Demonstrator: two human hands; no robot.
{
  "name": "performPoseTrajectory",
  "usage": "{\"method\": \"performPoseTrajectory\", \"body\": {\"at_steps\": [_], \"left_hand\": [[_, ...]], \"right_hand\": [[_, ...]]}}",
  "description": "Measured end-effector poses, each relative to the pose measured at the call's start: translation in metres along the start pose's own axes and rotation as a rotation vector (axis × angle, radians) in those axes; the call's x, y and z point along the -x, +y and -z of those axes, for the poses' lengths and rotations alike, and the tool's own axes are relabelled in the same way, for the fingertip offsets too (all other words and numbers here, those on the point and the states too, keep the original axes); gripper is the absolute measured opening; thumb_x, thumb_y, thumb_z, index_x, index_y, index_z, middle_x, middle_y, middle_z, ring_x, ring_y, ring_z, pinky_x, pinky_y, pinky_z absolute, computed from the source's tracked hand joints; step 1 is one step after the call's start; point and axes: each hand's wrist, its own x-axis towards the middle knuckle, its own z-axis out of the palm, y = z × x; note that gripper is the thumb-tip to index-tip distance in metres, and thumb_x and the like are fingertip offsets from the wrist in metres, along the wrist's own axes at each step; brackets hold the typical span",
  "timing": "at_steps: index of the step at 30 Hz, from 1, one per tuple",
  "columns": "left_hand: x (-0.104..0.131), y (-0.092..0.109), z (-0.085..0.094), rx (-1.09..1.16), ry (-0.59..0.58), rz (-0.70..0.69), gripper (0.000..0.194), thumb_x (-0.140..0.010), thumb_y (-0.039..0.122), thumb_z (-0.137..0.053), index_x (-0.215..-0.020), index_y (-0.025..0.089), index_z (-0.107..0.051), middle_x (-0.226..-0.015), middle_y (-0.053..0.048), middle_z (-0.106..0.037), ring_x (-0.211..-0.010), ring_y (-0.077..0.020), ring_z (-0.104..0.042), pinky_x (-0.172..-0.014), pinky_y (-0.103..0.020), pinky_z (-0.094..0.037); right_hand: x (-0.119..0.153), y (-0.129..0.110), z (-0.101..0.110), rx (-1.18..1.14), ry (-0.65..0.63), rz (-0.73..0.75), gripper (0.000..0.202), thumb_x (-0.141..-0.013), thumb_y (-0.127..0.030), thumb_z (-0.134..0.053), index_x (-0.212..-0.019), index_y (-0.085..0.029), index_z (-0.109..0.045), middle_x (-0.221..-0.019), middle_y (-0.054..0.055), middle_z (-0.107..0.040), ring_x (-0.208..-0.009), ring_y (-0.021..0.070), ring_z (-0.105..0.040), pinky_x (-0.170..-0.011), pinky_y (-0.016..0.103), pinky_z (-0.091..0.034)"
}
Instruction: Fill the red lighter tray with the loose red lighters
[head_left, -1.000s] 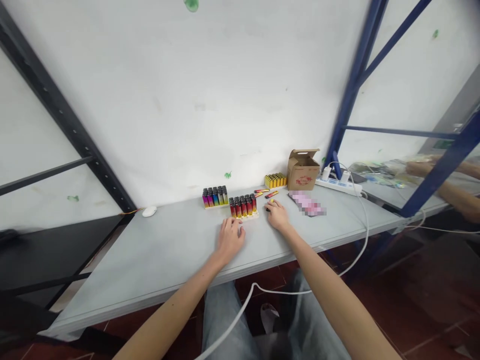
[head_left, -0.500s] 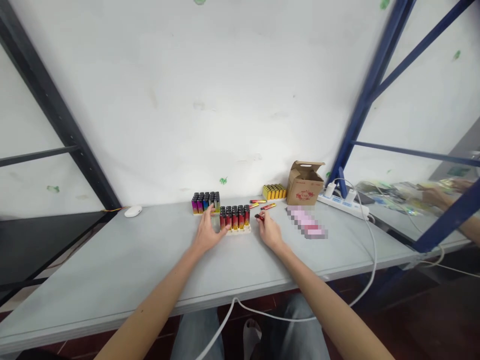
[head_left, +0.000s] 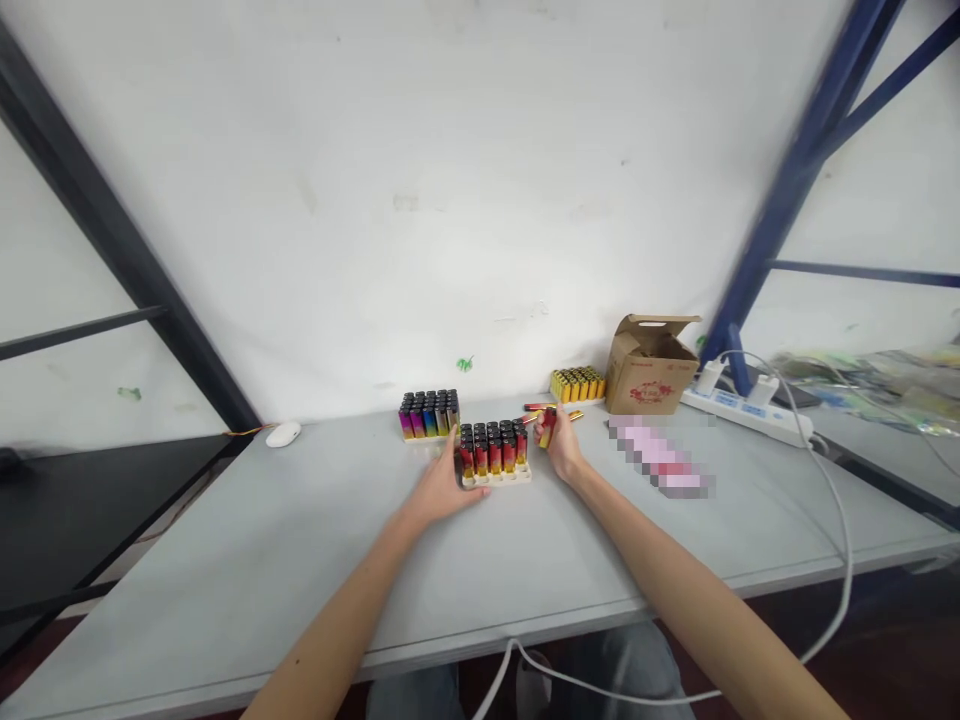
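Observation:
My left hand (head_left: 441, 488) curves around the left end of a white holed rack (head_left: 517, 477), its thumb along the front edge. Upright in this rack stand rows of red-to-yellow lighters (head_left: 495, 455) with black tops. Just right of the rack, my right hand (head_left: 564, 447) is closed on one lighter (head_left: 548, 428) of the same colours, held upright. Behind that hand, several loose red and yellow lighters (head_left: 576, 414) lie on the table, partly hidden by the fingers.
Behind stand a rack of purple, blue and grey lighters (head_left: 427, 415) and a yellow set (head_left: 577, 384). To the right are an open cardboard box (head_left: 651, 375), a blurred pink item (head_left: 660, 455) and a power strip (head_left: 750, 412) with a white cable. A white disc (head_left: 283, 435) lies left.
My right hand has turned its lighter from lying to upright beside the rack. My left hand has lowered onto the rack's left end, thumb at its front. The view has shifted left.

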Motion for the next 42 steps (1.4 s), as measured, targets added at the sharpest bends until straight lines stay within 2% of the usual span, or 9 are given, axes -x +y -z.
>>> {"method": "performPoseTrajectory", "body": {"at_steps": [3, 10, 15, 20, 28, 33, 42], "left_hand": [[-0.005, -0.002, 0.002, 0.037, -0.023, -0.07, 0.107, -0.071, 0.048, -0.075, -0.154, 0.021, -0.013, -0.15, -0.014, -0.042, -0.136, -0.0335, -0.043, -0.11, -0.046, -0.038], [-0.008, -0.004, 0.009, 0.053, -0.036, -0.133, 0.093, -0.069, 0.045, -0.077, -0.147, 0.021, -0.031, -0.143, -0.011, -0.051, -0.128, -0.0314, -0.051, -0.106, -0.043, -0.043], [-0.007, -0.007, 0.018, 0.021, -0.05, -0.176, 0.089, -0.069, 0.046, -0.076, -0.145, 0.021, -0.035, -0.141, -0.009, -0.052, -0.128, -0.0304, -0.051, -0.105, -0.041, -0.043], [-0.009, -0.014, 0.024, -0.007, -0.055, -0.172, 0.086, -0.066, 0.045, -0.077, -0.14, 0.021, -0.042, -0.137, -0.009, -0.056, -0.124, -0.0321, -0.053, -0.103, -0.042, -0.045], [-0.006, -0.015, 0.027, -0.029, -0.057, -0.172, 0.089, -0.068, 0.05, -0.075, -0.143, 0.021, -0.038, -0.141, -0.009, -0.052, -0.128, -0.0324, -0.05, -0.105, -0.042, -0.044], [-0.004, -0.016, 0.026, -0.039, -0.052, -0.173, 0.088, -0.069, 0.05, -0.074, -0.144, 0.022, -0.038, -0.142, -0.008, -0.052, -0.127, -0.0322, -0.051, -0.104, -0.041, -0.044], [-0.002, -0.02, 0.021, -0.082, -0.031, -0.126, 0.096, -0.07, 0.059, -0.072, -0.148, 0.019, -0.033, -0.147, -0.011, -0.047, -0.133, -0.0337, -0.045, -0.109, -0.042, -0.04]], "right_hand": [[0.004, 0.001, 0.0, -0.092, -0.097, -0.064, 0.051, -0.081, -0.071, -0.044, -0.066, -0.022, -0.044, -0.054, -0.005, -0.037, -0.046, 0.0111, -0.037, -0.048, 0.026, -0.034], [0.014, -0.007, 0.003, -0.027, -0.056, -0.111, 0.046, -0.085, -0.063, -0.039, -0.064, -0.022, -0.039, -0.05, -0.005, -0.038, -0.041, 0.0083, -0.027, -0.044, 0.024, -0.027], [0.017, -0.013, 0.002, 0.012, -0.065, -0.163, 0.041, -0.085, -0.055, -0.035, -0.06, -0.023, -0.034, -0.046, -0.008, -0.023, -0.039, 0.0083, -0.021, -0.042, 0.022, -0.025], [0.015, -0.012, 0.004, 0.055, -0.057, -0.167, 0.037, -0.086, -0.05, -0.029, -0.059, -0.024, -0.03, -0.046, -0.008, -0.019, -0.039, 0.0093, -0.016, -0.039, 0.023, -0.022], [0.023, -0.006, -0.006, 0.171, -0.101, -0.105, 0.034, -0.087, -0.041, -0.039, -0.058, -0.023, -0.036, -0.048, -0.006, -0.021, -0.042, 0.0095, -0.016, -0.04, 0.023, -0.017], [0.028, -0.006, -0.012, 0.21, -0.105, -0.078, 0.036, -0.088, -0.042, -0.039, -0.058, -0.023, -0.035, -0.049, -0.006, -0.022, -0.043, 0.0093, -0.016, -0.041, 0.023, -0.013], [0.029, -0.01, -0.011, 0.163, -0.102, -0.148, 0.031, -0.084, -0.04, -0.032, -0.059, -0.023, -0.035, -0.047, -0.007, -0.022, -0.04, 0.0092, -0.018, -0.041, 0.023, -0.019]]}}
